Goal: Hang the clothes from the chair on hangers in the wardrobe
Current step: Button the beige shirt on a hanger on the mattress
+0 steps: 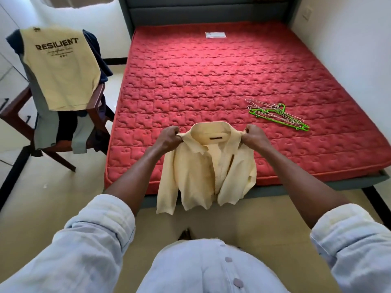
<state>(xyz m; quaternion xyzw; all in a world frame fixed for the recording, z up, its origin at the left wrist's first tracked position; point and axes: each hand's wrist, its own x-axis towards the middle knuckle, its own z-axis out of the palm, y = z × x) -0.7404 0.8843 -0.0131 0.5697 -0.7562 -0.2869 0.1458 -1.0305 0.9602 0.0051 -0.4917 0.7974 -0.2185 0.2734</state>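
I hold a pale yellow collared shirt [198,176] up in front of me over the near edge of the bed. My left hand [169,138] grips its left shoulder and my right hand [255,136] grips its right shoulder. The shirt hangs open with its sleeves dangling. A pile of hangers [277,115], green plastic and thin wire ones, lies on the red mattress to the right of my right hand. At the left stands a wooden chair [19,121] draped with a yellow "RESILIENT" T-shirt [61,68], a grey garment [44,123] and dark blue clothes [95,51].
The red quilted mattress [201,77] fills the grey bed frame [211,9] ahead. A white label [215,35] lies near the headboard. White cupboard doors [6,66] run along the left edge. Tiled floor [53,187] lies between chair and bed.
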